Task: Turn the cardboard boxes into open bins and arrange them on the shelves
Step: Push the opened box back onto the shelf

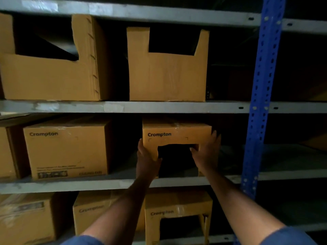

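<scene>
A brown cardboard box (177, 133) marked "Crompton", with a rectangular opening cut in its front, sits on the middle shelf (106, 185). My left hand (146, 160) grips its left front edge beside the opening. My right hand (207, 149) grips its right front edge, thumb at the opening and fingers along the box's right side. Two cut-open bins stand on the shelf above: a wide bin (51, 75) on the left and a narrower bin (168, 76) in the middle.
A closed Crompton box (69, 147) stands left of the held one. Below are more boxes, one with a cut front (178, 211). A blue perforated upright (260, 103) bounds the bay on the right. Shelf space shows to the right of the held box.
</scene>
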A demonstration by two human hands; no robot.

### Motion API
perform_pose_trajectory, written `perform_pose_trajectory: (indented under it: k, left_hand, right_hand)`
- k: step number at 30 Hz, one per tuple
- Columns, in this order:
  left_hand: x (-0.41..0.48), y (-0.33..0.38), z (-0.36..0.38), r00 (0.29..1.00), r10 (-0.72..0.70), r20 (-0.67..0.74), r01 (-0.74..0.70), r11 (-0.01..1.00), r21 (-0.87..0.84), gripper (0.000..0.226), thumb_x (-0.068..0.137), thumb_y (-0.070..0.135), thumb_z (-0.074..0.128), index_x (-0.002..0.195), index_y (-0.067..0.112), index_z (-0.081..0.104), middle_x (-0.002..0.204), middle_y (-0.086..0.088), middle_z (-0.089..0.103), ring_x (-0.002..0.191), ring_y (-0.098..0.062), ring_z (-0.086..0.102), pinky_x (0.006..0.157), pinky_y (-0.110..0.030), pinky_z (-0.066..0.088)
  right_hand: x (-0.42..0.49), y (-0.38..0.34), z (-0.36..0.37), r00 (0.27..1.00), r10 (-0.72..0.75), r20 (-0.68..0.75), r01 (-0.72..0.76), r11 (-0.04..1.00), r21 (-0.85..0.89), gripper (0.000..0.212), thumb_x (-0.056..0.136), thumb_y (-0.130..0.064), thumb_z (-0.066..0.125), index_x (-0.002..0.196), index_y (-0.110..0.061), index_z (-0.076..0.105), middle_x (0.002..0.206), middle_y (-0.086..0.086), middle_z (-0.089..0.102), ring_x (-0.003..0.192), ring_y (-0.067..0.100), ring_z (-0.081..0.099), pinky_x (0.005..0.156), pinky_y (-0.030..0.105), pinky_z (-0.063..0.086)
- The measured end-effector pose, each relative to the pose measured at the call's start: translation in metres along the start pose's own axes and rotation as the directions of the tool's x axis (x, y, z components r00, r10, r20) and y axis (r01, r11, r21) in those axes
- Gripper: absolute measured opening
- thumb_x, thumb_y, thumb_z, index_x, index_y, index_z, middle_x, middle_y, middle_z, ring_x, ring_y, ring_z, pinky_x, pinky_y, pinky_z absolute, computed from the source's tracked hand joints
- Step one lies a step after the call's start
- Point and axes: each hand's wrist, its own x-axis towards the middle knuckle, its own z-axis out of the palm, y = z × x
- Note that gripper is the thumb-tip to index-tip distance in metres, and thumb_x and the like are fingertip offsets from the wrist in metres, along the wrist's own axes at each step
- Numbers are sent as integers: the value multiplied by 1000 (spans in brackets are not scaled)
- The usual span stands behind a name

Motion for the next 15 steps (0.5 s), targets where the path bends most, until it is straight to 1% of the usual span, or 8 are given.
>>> perform_pose_trajectory:
  k: [1, 2, 3, 4, 8, 10, 12, 15]
  left_hand:
    - [-1, -1, 3, 1000, -16, -26, 16, 1000, 16, 110, 76, 28, 84, 153, 36, 6, 146, -5, 45, 128, -30, 53, 94, -54, 55]
    - [-3, -2, 4, 999, -24, -39, 26, 999, 35, 105, 77, 29, 82, 151, 36, 7, 144, -4, 48, 125, -30, 56, 91, -54, 56]
    - [-3, -2, 5, 999, -29, -42, 31, 998, 54, 102, 78, 30, 81, 150, 36, 9, 142, -3, 51, 123, -30, 58, 89, -54, 57]
    - [-4, -3, 5, 998, -36, -42, 39, 996, 75, 99, 79, 30, 80, 150, 36, 9, 140, -3, 52, 122, -31, 59, 89, -53, 57]
    - [-12, 0, 1, 997, -49, -67, 58, 989, 139, 92, 83, 27, 77, 148, 34, 12, 140, -6, 54, 123, -34, 59, 90, -56, 56]
    - [-19, 4, -3, 996, -47, -73, 58, 985, 164, 91, 83, 25, 76, 148, 33, 13, 141, -7, 53, 122, -35, 59, 89, -57, 57]
    - [-28, 9, -9, 996, -36, -84, 50, 984, 173, 90, 83, 27, 77, 147, 36, 13, 140, -6, 54, 119, -35, 61, 83, -57, 59]
    - [-50, 14, -20, 996, -26, -91, 41, 986, 163, 89, 82, 34, 76, 146, 40, 15, 136, -5, 55, 109, -34, 67, 72, -54, 62]
  right_hand:
    - [2, 6, 6, 990, 120, 75, -123, 992, 35, 99, 79, -27, 82, 154, -16, 18, 153, 19, 36, 135, 39, 45, 102, 50, 48]
    - [2, 13, 10, 970, 193, 148, -199, 980, 26, 79, 82, -26, 78, 145, -13, 32, 136, 19, 53, 121, 39, 57, 95, 50, 53]
    - [0, 20, 13, 954, 238, 181, -242, 970, 1, 62, 84, -25, 73, 135, -13, 41, 121, 18, 62, 108, 38, 64, 87, 50, 56]
    - [-2, 28, 16, 948, 258, 185, -259, 966, -21, 53, 85, -24, 70, 129, -11, 44, 114, 18, 64, 101, 39, 66, 82, 49, 57]
    - [-13, 23, 13, 951, 253, 176, -237, 966, -109, 55, 88, -18, 66, 133, -6, 38, 118, 22, 63, 103, 43, 64, 78, 43, 54]
    - [-18, 19, 8, 948, 252, 195, -234, 966, -109, 56, 87, -17, 65, 133, -7, 34, 117, 22, 63, 101, 43, 65, 78, 44, 57]
    - [-26, 16, -2, 946, 253, 201, -235, 966, -106, 56, 86, -16, 65, 130, -7, 33, 115, 21, 64, 98, 43, 67, 77, 48, 59]
    - [-41, 12, -20, 953, 237, 188, -226, 971, -79, 56, 86, -12, 66, 132, -5, 35, 117, 20, 63, 105, 42, 64, 80, 43, 56]
